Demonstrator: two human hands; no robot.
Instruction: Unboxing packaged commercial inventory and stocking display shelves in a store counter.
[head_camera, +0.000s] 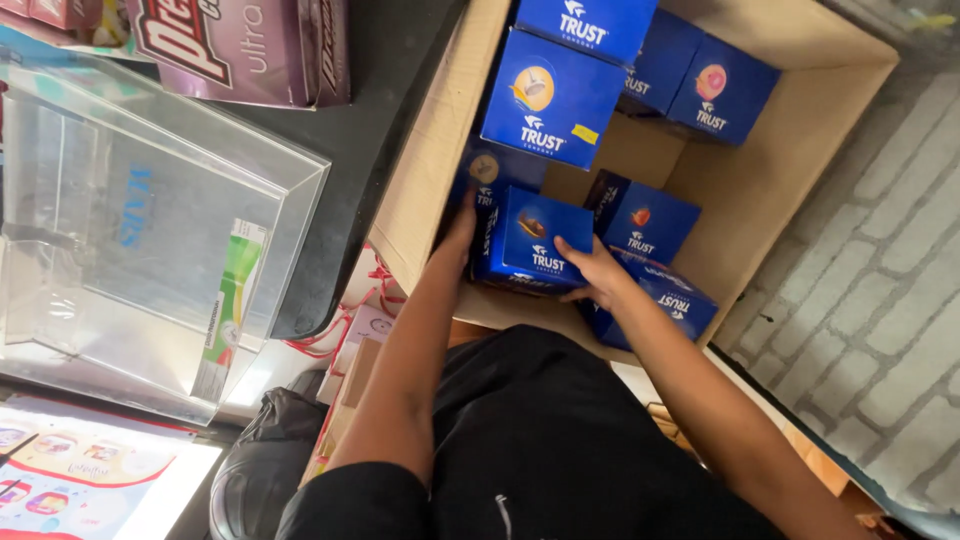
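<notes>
both hands' fingers, left hand (462, 228) and right hand (595, 272), clasp one blue box (530, 243) inside cardboard carton (790, 170).

Clear plastic display case (150, 230) on dark tabletop (385, 90), green-and-white slim carton (228, 310) leaning inside it. Purple carton (245, 45) behind the case. Colourful printed sheet (80, 480) bottom left. Black bag (262, 460) beside it. Grey brick paving (880, 280) on the right.

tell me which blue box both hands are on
The blue box at the near left of the cardboard carton, with the left hand and right hand on its sides; no other blue box is gripped from both sides.
</notes>
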